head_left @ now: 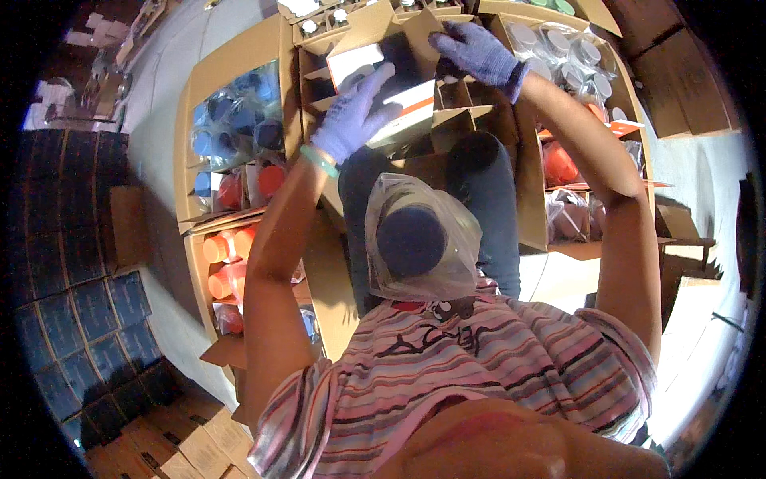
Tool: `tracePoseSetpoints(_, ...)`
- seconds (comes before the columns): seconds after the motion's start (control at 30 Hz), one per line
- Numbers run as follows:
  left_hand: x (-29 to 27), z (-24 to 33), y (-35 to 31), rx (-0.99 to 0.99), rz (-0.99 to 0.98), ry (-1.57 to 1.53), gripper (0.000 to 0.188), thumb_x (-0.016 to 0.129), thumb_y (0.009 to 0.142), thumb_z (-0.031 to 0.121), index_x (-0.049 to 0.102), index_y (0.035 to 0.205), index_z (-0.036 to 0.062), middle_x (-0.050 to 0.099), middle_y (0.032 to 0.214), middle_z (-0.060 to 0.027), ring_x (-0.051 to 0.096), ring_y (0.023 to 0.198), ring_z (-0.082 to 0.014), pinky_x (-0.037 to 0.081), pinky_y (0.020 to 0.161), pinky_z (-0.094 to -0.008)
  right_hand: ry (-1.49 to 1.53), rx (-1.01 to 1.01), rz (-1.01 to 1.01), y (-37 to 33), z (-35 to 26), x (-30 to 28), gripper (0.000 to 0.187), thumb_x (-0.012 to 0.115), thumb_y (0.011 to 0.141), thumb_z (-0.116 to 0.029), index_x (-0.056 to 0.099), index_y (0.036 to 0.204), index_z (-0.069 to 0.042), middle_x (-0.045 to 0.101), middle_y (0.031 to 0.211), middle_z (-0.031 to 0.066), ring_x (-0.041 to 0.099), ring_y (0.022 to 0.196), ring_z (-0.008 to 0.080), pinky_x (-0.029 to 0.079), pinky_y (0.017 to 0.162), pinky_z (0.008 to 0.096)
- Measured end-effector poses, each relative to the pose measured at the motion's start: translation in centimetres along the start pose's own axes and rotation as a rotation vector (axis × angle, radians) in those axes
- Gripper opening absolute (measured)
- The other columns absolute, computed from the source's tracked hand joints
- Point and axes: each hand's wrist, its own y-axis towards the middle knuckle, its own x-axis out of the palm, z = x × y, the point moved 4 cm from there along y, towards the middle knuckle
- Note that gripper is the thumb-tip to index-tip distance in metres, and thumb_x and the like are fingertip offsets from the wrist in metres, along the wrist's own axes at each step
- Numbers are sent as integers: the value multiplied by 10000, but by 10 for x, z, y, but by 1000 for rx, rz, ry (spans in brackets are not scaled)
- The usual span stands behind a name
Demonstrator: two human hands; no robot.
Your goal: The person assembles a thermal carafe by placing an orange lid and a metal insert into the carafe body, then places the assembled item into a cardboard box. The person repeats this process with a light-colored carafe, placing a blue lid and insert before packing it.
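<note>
A small white and orange carton [413, 106] stands with its top flaps up and a dark inside, within a larger divided cardboard box in front of me. My left hand [351, 116], in a purple knit glove, lies against the carton's left side with thumb and fingers apart. On the far right, my right hand [481, 57], gloved alike, has its fingers stretched out at a raised brown flap [423, 41]; whether they touch it I cannot tell. A jar with a dark blue lid [411, 239], wrapped in a clear plastic bag, rests between my thighs.
To the left are boxes of blue-lidded bagged jars [231, 120] and orange-lidded jars [227, 263]. A box on the right holds grey-lidded bagged jars [562, 52] and a red-orange one [560, 164]. Empty cardboard dividers [463, 120] lie beside the carton. Dark stacked cartons [72, 215] stand far left.
</note>
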Motion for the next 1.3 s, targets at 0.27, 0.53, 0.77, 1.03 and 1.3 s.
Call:
tracePoseSetpoints(0.27, -23, -33, 45, -100, 430, 308, 1031, 802, 638, 426, 258, 1396, -12, 393, 1332, -231, 444, 1194, -351, 255, 1076, -456, -219, -236, 72, 2, -23, 10, 500, 517, 909, -405, 560, 1108, 52, 659, 839, 200, 667, 839, 284, 512, 748, 363)
tracePoseSetpoints(0.53, 7, -34, 32, 124, 284, 576, 584, 696, 753, 323, 497, 1254, 99, 551, 1104, -136, 472, 1093, -304, 328, 967, -410, -133, -802, 352, -2, -17, 35, 444, 610, 861, -315, 511, 1209, -56, 610, 1072, 170, 618, 910, 329, 503, 786, 394)
tracePoseSetpoints(0.77, 43, -108, 11, -711, 571, -670, 420, 581, 842, 188, 461, 1184, -25, 565, 1084, -179, 531, 984, -256, 440, 835, -357, -879, -1047, 89, -13, -21, 65, 338, 400, 932, -307, 526, 1244, -278, 580, 1157, 74, 509, 1163, 257, 456, 929, 367)
tracePoseSetpoints(1.03, 38, -94, 23, -647, 543, -563, 357, 565, 869, 190, 524, 1162, -10, 596, 1025, -99, 535, 897, -200, 439, 823, -327, -871, -569, -62, 8, -26, 81, 466, 484, 886, -468, 562, 1152, -93, 610, 1057, 123, 575, 1009, 315, 466, 841, 415)
tracePoseSetpoints(1.3, 32, -93, -22, -699, 658, -1184, 380, 484, 917, 201, 442, 1263, 48, 566, 1098, -123, 561, 974, -224, 485, 831, -336, -227, -605, -11, -16, -41, 58, 514, 543, 880, -392, 490, 1256, -46, 592, 1115, 151, 581, 1037, 275, 481, 865, 386)
